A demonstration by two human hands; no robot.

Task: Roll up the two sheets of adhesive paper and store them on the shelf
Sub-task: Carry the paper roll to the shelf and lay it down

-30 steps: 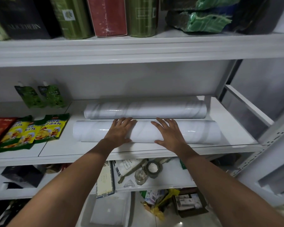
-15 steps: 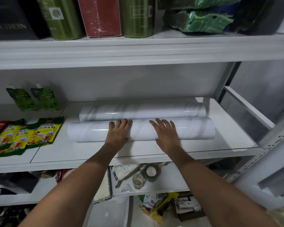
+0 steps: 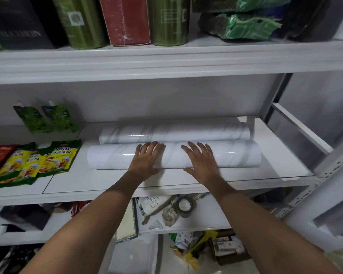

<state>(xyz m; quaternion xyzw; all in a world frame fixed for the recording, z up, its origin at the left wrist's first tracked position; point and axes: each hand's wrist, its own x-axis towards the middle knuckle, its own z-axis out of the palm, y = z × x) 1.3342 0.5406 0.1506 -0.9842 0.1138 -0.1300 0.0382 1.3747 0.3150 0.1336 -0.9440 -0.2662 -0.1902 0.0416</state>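
Now the left hand (image 3: 147,159) and right hand (image 3: 201,161), fingers (image 3: 153,146) spread flat, are pressing the front roll (image 3: 236,155) beside the back roll (image 3: 186,133) on the shelf (image 3: 87,180), probably needing only a gentle release next.

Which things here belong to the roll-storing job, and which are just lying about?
Job: front paper roll, back paper roll, the white shelf they lie on, left hand and right hand, both flat on the front paper roll.

Lying about: green spout pouches, yellow seasoning packets, and on the shelf above, green canisters, red box, green bags.
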